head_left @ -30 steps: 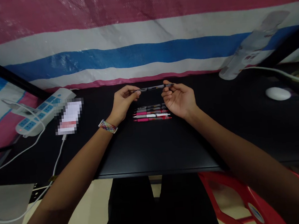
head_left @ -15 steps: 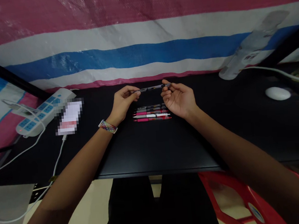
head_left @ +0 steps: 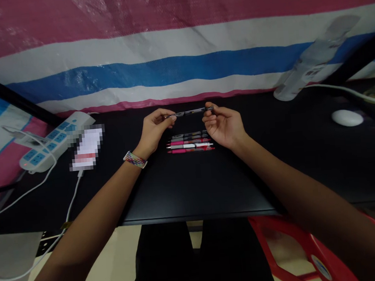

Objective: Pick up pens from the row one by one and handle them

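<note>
A dark pen point(head_left: 190, 112) is stretched level between my two hands, just above the far part of the black desk point(head_left: 194, 188). My left hand point(head_left: 155, 128), with a multicoloured woven band point(head_left: 135, 159) on its wrist, pinches the pen's left end. The right end sits between the thumb and fingers of my right hand point(head_left: 223, 124), palm turned up. Below the held pen lies a row of several pens side by side: dark ones at the back, then a pink-gripped pen point(head_left: 186, 142), a white pen point(head_left: 189, 146) and a red-pink pen point(head_left: 190, 150) nearest me.
On the left are a white power strip point(head_left: 59, 138) with blue sockets and a blurred-out phone point(head_left: 88, 147) on a white cable point(head_left: 72, 194). To the right stand a clear bottle point(head_left: 308, 64) and a white mouse point(head_left: 347, 117). A red stool point(head_left: 298, 244) is below the desk.
My right fingers have shifted slightly on the pen's right end. The pen stays held between both hands, and the row of pens has not moved.
</note>
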### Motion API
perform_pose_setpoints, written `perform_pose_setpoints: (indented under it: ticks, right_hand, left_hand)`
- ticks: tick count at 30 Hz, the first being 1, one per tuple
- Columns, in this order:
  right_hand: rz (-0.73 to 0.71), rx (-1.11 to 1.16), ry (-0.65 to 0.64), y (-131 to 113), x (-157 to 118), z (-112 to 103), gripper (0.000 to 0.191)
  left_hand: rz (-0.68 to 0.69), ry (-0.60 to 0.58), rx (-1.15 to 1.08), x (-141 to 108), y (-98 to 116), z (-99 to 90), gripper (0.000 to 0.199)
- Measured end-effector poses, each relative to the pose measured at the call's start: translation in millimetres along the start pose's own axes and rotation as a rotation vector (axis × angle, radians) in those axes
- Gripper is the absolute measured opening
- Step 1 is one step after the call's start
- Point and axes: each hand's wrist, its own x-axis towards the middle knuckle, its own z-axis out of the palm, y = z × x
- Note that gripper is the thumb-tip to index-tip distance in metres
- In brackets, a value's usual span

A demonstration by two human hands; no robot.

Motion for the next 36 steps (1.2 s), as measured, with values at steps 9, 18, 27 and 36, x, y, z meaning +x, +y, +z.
perform_pose_setpoints:
  ticks: [9, 18, 27, 36]
  right_hand:
    - [-0.021, -0.055, 0.005, -0.2, 0.6, 1.0, 0.016]
    - [-0.071, -0.113, -0.071, 1.9, 3.4, -7.1, 0.03]
    - [-0.049, -0.063, -0.015, 0.3, 0.5, 0.0, 0.017]
    - [-0.463, -0.749, -0.02, -0.8, -1.8, -2.7, 0.014]
  left_hand:
    - [0.009, -0.005, -0.018, 0.2, 0.0, -0.8, 0.026]
    - [0.012, -0.009, 0.004, 0.1, -0.3, -0.5, 0.027]
    - [0.018, -0.021, 0.002, -1.4, 2.8, -0.7, 0.025]
    - [0.074, -0.07, 0.099, -1.3, 3.6, -4.9, 0.019]
